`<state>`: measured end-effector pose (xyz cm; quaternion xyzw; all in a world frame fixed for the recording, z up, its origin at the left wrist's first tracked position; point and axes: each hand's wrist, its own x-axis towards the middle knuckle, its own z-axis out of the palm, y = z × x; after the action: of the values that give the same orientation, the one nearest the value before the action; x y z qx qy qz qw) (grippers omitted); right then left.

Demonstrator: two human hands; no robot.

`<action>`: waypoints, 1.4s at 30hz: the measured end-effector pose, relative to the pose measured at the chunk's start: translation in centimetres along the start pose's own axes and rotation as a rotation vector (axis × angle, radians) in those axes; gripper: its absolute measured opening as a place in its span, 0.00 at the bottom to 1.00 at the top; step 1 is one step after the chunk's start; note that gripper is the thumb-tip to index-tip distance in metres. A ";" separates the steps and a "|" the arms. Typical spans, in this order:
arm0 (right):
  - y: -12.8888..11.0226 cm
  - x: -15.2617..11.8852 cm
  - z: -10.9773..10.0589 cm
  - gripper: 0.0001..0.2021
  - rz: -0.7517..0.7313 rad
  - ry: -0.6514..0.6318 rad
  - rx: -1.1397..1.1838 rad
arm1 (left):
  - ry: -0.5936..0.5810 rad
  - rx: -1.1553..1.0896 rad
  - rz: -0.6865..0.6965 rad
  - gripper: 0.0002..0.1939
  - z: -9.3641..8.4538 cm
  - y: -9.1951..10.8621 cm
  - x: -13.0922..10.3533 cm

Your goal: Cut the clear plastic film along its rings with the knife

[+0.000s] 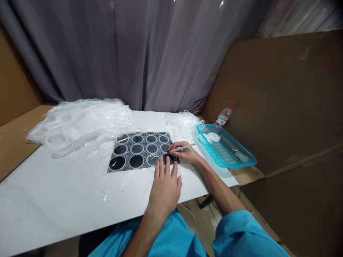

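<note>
Head view: right hand [185, 152] pinches a pen-like tool [187, 146] over the near right of the ringed sheet [144, 150] on the table [66, 200], apparently fine work next calling for steadiness, left hand [164, 187] fingers slightly apart at its near edge, tip contact unclear.

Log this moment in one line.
left hand: fingers at patterned sheet, near edge | right hand: holding white pen-like tool, tip at sheet | right side: blue basket | left side: translucent pile

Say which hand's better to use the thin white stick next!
Probably the right hand: it holds the stick over the black ring-patterned sheet; the left hand rests across its near edge.
</note>
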<state>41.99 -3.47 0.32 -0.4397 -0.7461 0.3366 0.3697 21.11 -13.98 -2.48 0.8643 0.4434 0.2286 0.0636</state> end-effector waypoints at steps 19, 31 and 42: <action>0.6 0.1 0.0 0.12 0.001 -0.007 0.008 | -0.048 0.005 -0.010 0.31 -0.6 0.2 0.1; 0.7 0.0 0.1 0.12 0.003 0.002 0.010 | -0.051 0.017 -0.004 0.31 -0.5 0.2 0.2; 1.0 0.0 -0.2 0.10 0.017 0.005 0.047 | -0.057 0.037 -0.009 0.30 -0.4 0.3 0.2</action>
<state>42.56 -3.09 -0.42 -0.4381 -0.7333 0.3562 0.3787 21.25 -14.02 -1.99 0.8695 0.4494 0.1956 0.0613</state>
